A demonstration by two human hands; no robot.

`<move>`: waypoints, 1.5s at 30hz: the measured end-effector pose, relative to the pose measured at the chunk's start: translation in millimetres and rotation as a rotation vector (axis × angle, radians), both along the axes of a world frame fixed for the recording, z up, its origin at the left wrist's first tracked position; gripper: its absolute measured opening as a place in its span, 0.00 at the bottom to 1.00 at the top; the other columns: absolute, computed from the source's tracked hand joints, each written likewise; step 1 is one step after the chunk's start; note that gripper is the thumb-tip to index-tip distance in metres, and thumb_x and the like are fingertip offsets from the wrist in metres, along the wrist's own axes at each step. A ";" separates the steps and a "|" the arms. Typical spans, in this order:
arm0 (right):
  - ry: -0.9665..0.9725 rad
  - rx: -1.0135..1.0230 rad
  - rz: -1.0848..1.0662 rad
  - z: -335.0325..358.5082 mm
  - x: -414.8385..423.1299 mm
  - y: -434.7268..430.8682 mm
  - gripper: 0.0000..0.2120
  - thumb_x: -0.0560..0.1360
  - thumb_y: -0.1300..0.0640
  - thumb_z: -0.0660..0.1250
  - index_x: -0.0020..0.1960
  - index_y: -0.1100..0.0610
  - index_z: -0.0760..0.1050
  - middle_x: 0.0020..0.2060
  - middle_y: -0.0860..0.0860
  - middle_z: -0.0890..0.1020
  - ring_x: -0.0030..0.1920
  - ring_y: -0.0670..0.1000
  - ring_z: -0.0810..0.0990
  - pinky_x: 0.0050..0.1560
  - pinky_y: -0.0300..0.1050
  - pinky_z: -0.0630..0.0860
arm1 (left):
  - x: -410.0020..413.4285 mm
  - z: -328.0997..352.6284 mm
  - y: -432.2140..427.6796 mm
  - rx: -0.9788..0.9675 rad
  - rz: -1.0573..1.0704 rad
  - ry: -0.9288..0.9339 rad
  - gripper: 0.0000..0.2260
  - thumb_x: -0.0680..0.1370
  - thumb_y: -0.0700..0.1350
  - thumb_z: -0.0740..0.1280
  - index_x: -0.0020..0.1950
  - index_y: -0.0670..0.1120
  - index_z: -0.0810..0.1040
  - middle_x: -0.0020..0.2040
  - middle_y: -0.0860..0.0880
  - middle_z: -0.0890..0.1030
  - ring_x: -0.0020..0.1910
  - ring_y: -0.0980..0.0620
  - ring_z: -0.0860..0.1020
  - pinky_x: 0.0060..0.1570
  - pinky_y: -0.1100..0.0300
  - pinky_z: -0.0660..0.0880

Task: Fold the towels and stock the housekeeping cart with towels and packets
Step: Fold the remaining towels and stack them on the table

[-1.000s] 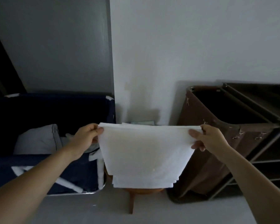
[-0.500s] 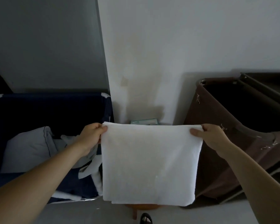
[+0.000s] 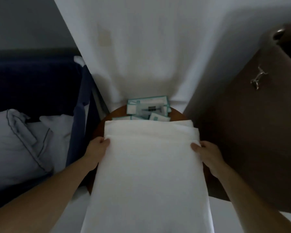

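Left hand (image 3: 97,148) and right hand (image 3: 207,154) each grip one side edge of the folded white terry towel (image 3: 149,167). Teal-edged white packets (image 3: 148,109) lie beyond the hands.

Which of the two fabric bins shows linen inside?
The navy bin on the person's left: a white pillow with dark piping lies in it. The brown bin on the right shows only its outer wall.
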State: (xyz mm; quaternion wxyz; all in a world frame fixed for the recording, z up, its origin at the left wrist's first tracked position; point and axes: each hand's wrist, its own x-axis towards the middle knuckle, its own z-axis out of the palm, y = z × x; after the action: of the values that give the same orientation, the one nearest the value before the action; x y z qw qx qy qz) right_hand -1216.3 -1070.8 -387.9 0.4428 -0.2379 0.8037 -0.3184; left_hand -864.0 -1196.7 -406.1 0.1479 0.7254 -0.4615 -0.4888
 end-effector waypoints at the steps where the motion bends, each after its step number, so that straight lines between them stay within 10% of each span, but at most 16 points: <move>1: 0.005 -0.011 -0.007 3.1 -1.1 0.2 0.08 0.78 0.53 0.69 0.54 0.55 0.78 0.49 0.53 0.81 0.49 0.56 0.81 0.52 0.56 0.79 | 0.7 1.7 1.7 -0.028 -0.008 0.007 0.10 0.81 0.49 0.63 0.49 0.43 0.76 0.47 0.43 0.78 0.42 0.46 0.75 0.42 0.53 0.74; 9: 0.092 -0.198 -0.144 25.0 -22.2 -39.7 0.04 0.76 0.52 0.71 0.46 0.46 0.75 0.42 0.42 0.78 0.42 0.44 0.77 0.35 0.41 0.70 | -14.4 40.7 -40.6 -0.346 -0.089 -0.052 0.05 0.82 0.50 0.61 0.48 0.51 0.74 0.43 0.51 0.77 0.41 0.52 0.74 0.38 0.59 0.71; 19: 0.273 -0.090 -0.157 -26.1 -8.4 -40.0 0.21 0.76 0.48 0.69 0.66 0.53 0.72 0.54 0.47 0.76 0.52 0.50 0.75 0.49 0.49 0.74 | -23.3 2.2 -35.1 -0.248 -0.044 -0.059 0.17 0.80 0.45 0.66 0.67 0.42 0.69 0.57 0.47 0.76 0.45 0.55 0.74 0.40 0.63 0.70; 28: 0.324 0.035 0.006 2.3 34.1 63.4 0.26 0.74 0.47 0.71 0.66 0.60 0.73 0.56 0.57 0.80 0.54 0.60 0.80 0.56 0.53 0.76 | 16.6 5.1 99.9 -0.092 -0.194 -0.142 0.28 0.79 0.55 0.66 0.74 0.43 0.65 0.68 0.42 0.71 0.63 0.42 0.73 0.62 0.48 0.73; 41: 0.220 -0.017 -0.121 23.9 94.6 206.3 0.19 0.70 0.43 0.75 0.53 0.54 0.77 0.43 0.48 0.81 0.43 0.51 0.79 0.41 0.48 0.76 | 81.2 11.0 189.2 0.096 -0.052 -0.022 0.26 0.78 0.58 0.66 0.68 0.40 0.71 0.59 0.41 0.78 0.56 0.37 0.78 0.53 0.47 0.77; 45: 0.273 -0.004 -0.073 22.1 90.9 205.6 0.14 0.74 0.46 0.71 0.43 0.55 0.74 0.37 0.52 0.79 0.39 0.56 0.77 0.39 0.51 0.75 | 74.6 18.0 189.6 0.007 -0.130 -0.074 0.17 0.80 0.56 0.64 0.56 0.42 0.75 0.44 0.51 0.77 0.41 0.52 0.76 0.33 0.61 0.68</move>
State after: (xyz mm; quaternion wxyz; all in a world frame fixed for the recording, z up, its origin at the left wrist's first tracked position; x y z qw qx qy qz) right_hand -1125.4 -865.2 -365.8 0.3171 -0.2506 0.8639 -0.3006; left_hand -789.4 -1007.2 -388.2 0.0963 0.7120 -0.5109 -0.4720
